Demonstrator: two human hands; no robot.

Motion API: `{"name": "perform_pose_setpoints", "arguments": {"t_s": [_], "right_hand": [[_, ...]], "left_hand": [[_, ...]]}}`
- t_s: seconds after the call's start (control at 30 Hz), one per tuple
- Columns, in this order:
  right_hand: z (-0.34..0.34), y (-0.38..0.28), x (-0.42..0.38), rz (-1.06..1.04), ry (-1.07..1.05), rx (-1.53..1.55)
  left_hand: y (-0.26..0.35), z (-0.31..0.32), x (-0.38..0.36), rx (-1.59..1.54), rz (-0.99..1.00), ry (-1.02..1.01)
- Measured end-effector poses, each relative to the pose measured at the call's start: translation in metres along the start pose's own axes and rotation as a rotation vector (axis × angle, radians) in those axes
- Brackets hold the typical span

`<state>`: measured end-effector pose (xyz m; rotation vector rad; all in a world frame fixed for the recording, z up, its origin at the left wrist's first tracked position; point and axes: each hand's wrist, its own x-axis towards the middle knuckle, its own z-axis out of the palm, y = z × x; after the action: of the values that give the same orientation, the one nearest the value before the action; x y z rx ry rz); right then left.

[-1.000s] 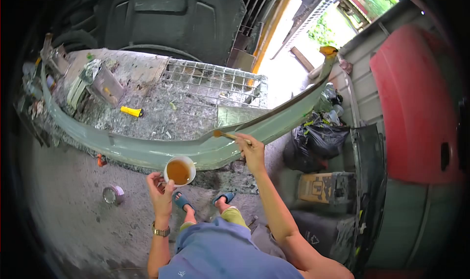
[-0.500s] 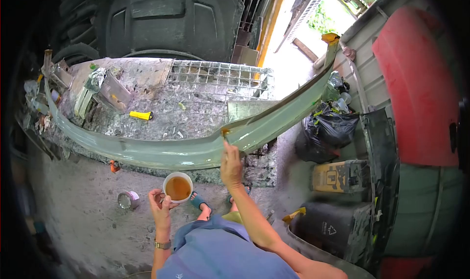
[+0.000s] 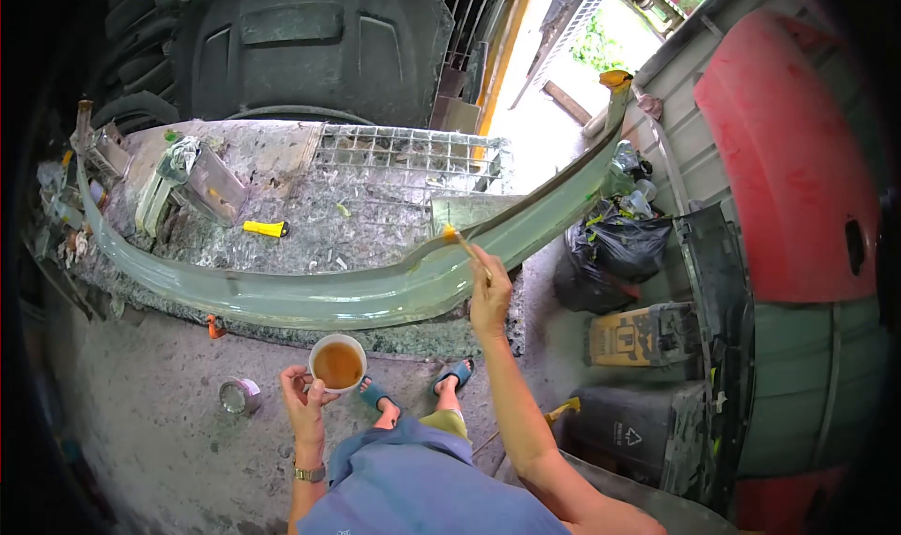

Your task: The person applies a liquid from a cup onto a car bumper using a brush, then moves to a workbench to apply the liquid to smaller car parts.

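My left hand (image 3: 306, 400) grips a white cup (image 3: 313, 359) of amber liquid (image 3: 339, 365) by its side, holding it above the floor in front of me. In my right hand (image 3: 490, 296) is a paintbrush (image 3: 462, 238), held by its thin handle. The brush's amber-stained tip touches the upper edge of a long, curved, grey-green glossy panel (image 3: 319, 300), right of its middle. This panel lies along the near side of a littered workbench (image 3: 291, 244), and its right end rises beyond the bench.
A yellow-and-black tool (image 3: 267, 228) and a metal container (image 3: 214, 190) sit on the bench. An open can (image 3: 238, 396) stands on the floor. To the right are a black rubbish bag (image 3: 631, 252), a yellow box (image 3: 631, 336) and a black bin (image 3: 619, 432).
My right hand has moved right with the paintbrush, whose tip has shifted right and up along the panel's upper edge. My left hand still holds the cup in about the same place.
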<state>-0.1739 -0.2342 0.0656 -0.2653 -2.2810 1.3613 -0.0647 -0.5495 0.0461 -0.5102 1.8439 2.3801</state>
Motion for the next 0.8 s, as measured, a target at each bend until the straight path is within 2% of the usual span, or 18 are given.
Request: {"name": "perform_pose_setpoints", "arguments": {"t_s": [0.07, 0.1, 0.17, 0.23, 0.27, 0.33, 0.47, 0.53, 0.67, 0.7, 0.77, 0.8], "right_hand": [[0.004, -0.001, -0.008, -0.125, 0.228, -0.035], [0.010, 0.001, -0.013, -0.127, 0.227, -0.035], [0.034, 0.011, -0.029, -0.271, 0.188, -0.229], [0.060, 0.015, -0.051, -0.241, 0.083, -0.296], [0.068, 0.014, -0.061, -0.240, 0.088, -0.300], [0.076, 0.006, -0.073, -0.060, -0.110, -0.142], [0.057, 0.014, -0.053, -0.184, -0.156, -0.139], [0.025, 0.014, -0.025, 0.110, -0.126, 0.007], [-0.021, 0.032, 0.013, 0.263, 0.116, 0.166], [-0.027, 0.026, 0.015, 0.260, 0.107, 0.161], [-0.029, 0.004, 0.012, -0.111, 0.278, -0.227], [-0.025, -0.003, 0.004, -0.056, 0.173, -0.312]], "left_hand": [[-0.001, -0.001, 0.000, 0.003, 0.007, -0.001], [-0.002, -0.003, -0.001, 0.009, 0.006, 0.001], [-0.005, -0.006, -0.001, 0.017, 0.003, 0.003], [-0.008, -0.007, -0.002, -0.006, -0.001, 0.010], [-0.008, -0.007, -0.003, -0.006, -0.002, 0.003], [-0.004, -0.005, -0.005, -0.009, -0.008, 0.034], [-0.002, -0.008, -0.004, 0.002, -0.026, 0.027], [-0.003, -0.010, -0.004, -0.022, -0.019, 0.032], [-0.007, -0.013, -0.001, -0.031, -0.030, 0.010], [-0.009, -0.013, 0.000, -0.027, -0.031, 0.006], [-0.010, -0.015, -0.001, -0.023, -0.038, 0.020], [-0.008, -0.014, -0.001, -0.016, -0.042, 0.013]]}}
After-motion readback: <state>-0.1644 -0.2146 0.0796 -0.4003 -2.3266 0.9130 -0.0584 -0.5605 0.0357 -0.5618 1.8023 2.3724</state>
